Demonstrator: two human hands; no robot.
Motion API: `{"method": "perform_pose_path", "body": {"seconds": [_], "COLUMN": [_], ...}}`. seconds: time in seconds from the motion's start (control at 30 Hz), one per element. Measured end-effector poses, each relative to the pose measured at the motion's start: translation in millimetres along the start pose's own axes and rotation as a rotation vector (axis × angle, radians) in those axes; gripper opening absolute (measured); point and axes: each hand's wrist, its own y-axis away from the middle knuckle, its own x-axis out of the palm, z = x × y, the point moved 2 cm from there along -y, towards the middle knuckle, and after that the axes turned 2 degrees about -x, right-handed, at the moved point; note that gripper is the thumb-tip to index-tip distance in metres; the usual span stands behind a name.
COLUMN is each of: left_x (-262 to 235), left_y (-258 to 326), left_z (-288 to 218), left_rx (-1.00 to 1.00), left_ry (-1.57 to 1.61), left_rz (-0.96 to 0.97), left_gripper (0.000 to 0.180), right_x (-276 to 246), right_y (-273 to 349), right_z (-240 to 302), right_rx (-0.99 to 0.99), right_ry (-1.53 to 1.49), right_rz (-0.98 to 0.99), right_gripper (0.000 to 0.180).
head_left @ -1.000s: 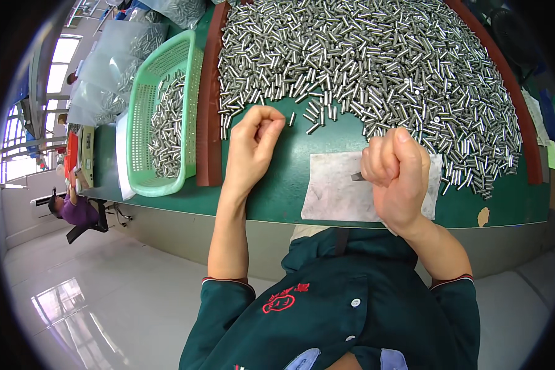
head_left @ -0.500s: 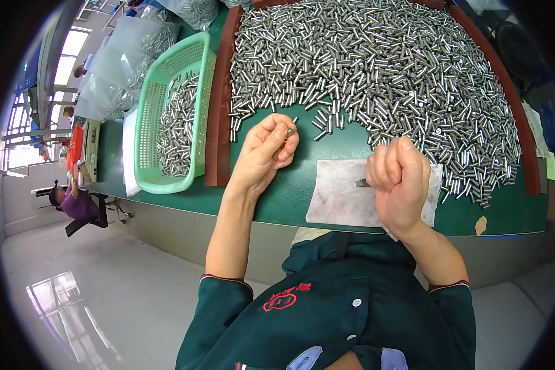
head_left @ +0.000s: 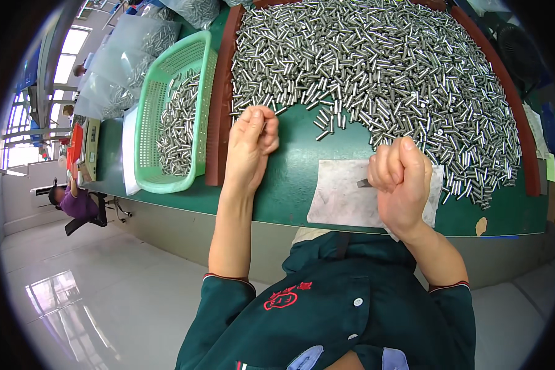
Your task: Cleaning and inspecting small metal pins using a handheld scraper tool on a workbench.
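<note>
My left hand (head_left: 251, 145) is closed above the green tabletop, its thumb pressed to the curled fingers, beside the reddish-brown rail. What its fingers hold, if anything, is hidden. My right hand (head_left: 402, 185) makes a fist over a smudged white sheet (head_left: 336, 200). From that fist sticks out the tip of a dark, flat metal piece (head_left: 364, 183); the rest of it is covered. Beyond both hands spreads a deep pile of short, shiny metal pins (head_left: 364, 61). A few loose pins (head_left: 330, 120) lie at the pile's near edge, between the hands.
A green plastic basket (head_left: 143, 145), partly filled with pins, stands left of the brown rail (head_left: 217, 135). Clear bags of pins (head_left: 114, 68) lie behind it. Another brown rail (head_left: 527, 145) bounds the pile at right. A person in purple (head_left: 80, 203) sits far left.
My left hand has moved left, toward the brown rail, and the pin seen at its fingertips no longer shows there. My right hand has stayed in place.
</note>
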Motion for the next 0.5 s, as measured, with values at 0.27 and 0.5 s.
{"method": "perform_pose_path", "body": {"seconds": [0.27,0.5], "left_x": [13,7], "left_y": [-14,-10], "left_z": [-6,4], "left_rx": [0.429,-0.010], "left_ry": [-1.409,-0.300], "left_rz": [-0.244,0.053], "left_gripper": [0.011,0.012], "right_x": [1,-2], "right_y": [-1,-1], "right_z": [0,-2], "right_rx": [-0.003,0.009], "right_ry": [0.009,0.010], "right_rz": [-0.007,-0.009], "right_gripper": [0.039,0.038]}}
